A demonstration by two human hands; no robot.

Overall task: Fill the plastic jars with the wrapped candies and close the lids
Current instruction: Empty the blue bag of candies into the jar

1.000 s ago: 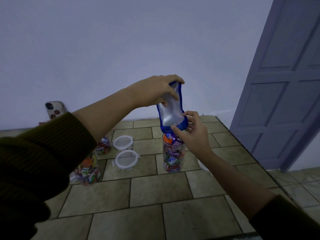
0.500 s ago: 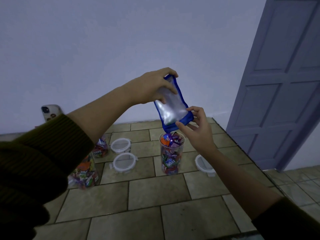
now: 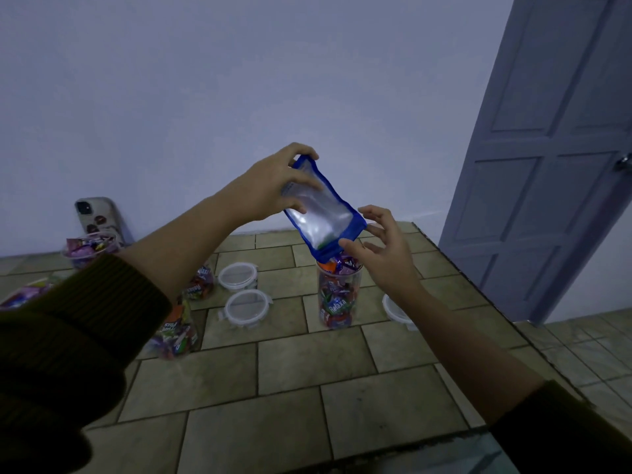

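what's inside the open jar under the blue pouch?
Wrapped candies fill the jar to the rim, heaped slightly above it. The blue pouch covers part of the heap with its mouth; candies at the jar's core are hidden behind the outer ones.

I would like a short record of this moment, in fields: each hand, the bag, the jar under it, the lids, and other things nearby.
left hand: grips the upper end of the blue bag
right hand: fingers spread beside the bag's mouth; contact unclear
blue bag: tilted, mouth down, above the jar; looks almost empty
jar: upright, open, candies up to the rim
lids: near lid and far lid lie on the tiles left of the jar; third lid right of it, partly hidden
other: other jars with candies at left; phone leans on the wall
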